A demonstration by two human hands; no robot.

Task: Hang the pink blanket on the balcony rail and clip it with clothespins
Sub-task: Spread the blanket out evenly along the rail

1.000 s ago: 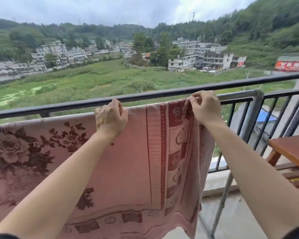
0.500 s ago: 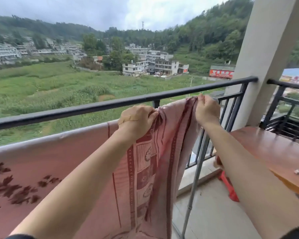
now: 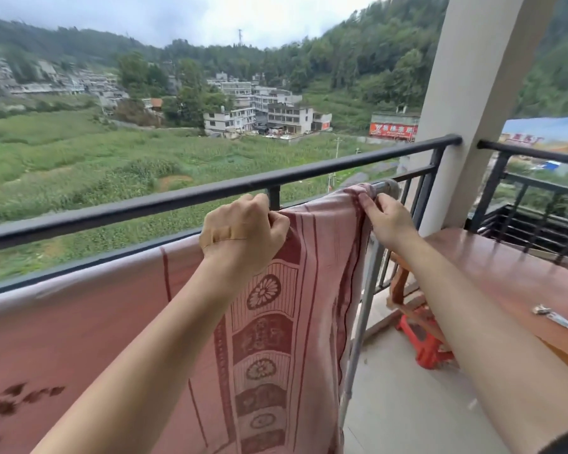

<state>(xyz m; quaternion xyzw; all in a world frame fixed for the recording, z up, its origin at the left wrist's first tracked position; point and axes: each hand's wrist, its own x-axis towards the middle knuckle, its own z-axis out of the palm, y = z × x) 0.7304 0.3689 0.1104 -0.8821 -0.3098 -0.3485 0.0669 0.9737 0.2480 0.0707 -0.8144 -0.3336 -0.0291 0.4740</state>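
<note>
The pink blanket [image 3: 79, 322], with a dark red patterned border, hangs over a silver metal bar [image 3: 386, 186] just inside the black balcony rail [image 3: 145, 204]. My left hand [image 3: 243, 234] grips the blanket's top edge in a fist near the border. At the blanket's right corner, close to the bar's bend, my right hand [image 3: 389, 221] pinches the cloth. Small metal clips [image 3: 553, 316], possibly clothespins, lie on the wooden table [image 3: 505, 276] to the right.
A white pillar [image 3: 479, 93] stands at the balcony corner. The wooden table fills the right side, with a red plastic stool [image 3: 423, 342] under it. The silver bar's leg [image 3: 358, 322] runs down to the tiled floor [image 3: 407, 404].
My view has swung right. Both hands have slid right along the bar with the blanket's edge, and the border now lies flatter near the bar's end.
</note>
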